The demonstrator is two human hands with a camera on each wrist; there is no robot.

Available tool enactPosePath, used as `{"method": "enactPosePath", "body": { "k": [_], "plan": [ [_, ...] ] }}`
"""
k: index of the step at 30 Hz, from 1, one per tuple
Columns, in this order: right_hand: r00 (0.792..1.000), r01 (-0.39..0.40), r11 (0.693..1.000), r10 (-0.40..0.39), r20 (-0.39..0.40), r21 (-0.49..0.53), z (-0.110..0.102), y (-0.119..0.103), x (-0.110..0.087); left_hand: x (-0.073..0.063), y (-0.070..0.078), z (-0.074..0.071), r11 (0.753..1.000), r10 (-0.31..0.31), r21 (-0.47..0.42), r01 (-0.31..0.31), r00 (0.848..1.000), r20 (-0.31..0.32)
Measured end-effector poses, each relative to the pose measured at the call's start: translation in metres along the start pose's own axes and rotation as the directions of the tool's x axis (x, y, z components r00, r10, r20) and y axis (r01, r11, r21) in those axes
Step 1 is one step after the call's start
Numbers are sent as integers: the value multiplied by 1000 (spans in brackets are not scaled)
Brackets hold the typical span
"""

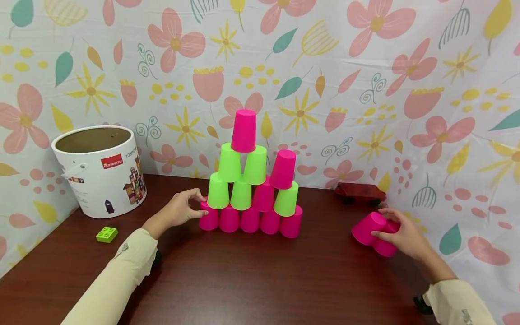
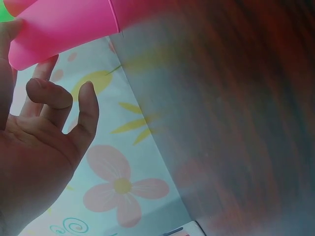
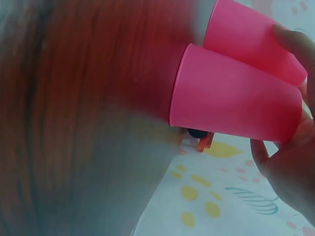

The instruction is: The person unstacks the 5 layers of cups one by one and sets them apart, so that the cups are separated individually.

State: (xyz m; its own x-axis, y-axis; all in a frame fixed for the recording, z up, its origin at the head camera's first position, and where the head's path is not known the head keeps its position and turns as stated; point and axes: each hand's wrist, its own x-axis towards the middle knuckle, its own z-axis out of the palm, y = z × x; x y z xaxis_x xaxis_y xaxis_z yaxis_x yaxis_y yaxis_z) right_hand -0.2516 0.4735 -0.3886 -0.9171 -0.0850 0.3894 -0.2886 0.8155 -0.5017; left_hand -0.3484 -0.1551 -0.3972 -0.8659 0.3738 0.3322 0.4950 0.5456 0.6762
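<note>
Pink and green cups stand upside down in a stacked pyramid on the table, with a pink cup [image 1: 244, 131] at the peak. Another pink cup [image 1: 283, 169] sits on the right side, above a green cup [image 1: 286, 199]. My left hand [image 1: 178, 211] pinches the leftmost bottom-row pink cup [image 1: 209, 220] between thumb and fingers; its other fingers are loosely bent in the left wrist view. To the right of the pyramid, my right hand [image 1: 406, 237] grips two pink cups side by side, a nearer one [image 3: 236, 96] and another [image 3: 253, 44]. Both are tilted.
A white bucket [image 1: 101, 176] stands at the back left, with a green toy brick [image 1: 107, 234] in front of it. Near the back edge on the right lies a red toy vehicle [image 1: 360, 192]. A flowered cloth [image 1: 308, 58] hangs behind the dark wooden table [image 1: 260, 280].
</note>
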Motion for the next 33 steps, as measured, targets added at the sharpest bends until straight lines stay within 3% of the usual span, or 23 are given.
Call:
{"method": "enactPosePath", "body": {
  "k": [7, 16, 26, 33],
  "plan": [
    [998, 68, 997, -68, 10, -46, -11, 7, 0, 1, 1, 0, 1000, 20, -18, -20, 1000, -1],
    [996, 72, 996, -69, 62, -60, -20, 10, -1, 1, -1, 0, 1000, 13, -7, -13, 1000, -7],
    [981, -45, 999, 43, 189, 7, -23, 9, 1, 0, -1, 1, 1000, 4, -5, -4, 1000, 8],
    [982, -1, 999, 7, 189, -32, -23, 8, 2, 0, 0, 0, 1000, 3, -3, -3, 1000, 10]
  ]
}}
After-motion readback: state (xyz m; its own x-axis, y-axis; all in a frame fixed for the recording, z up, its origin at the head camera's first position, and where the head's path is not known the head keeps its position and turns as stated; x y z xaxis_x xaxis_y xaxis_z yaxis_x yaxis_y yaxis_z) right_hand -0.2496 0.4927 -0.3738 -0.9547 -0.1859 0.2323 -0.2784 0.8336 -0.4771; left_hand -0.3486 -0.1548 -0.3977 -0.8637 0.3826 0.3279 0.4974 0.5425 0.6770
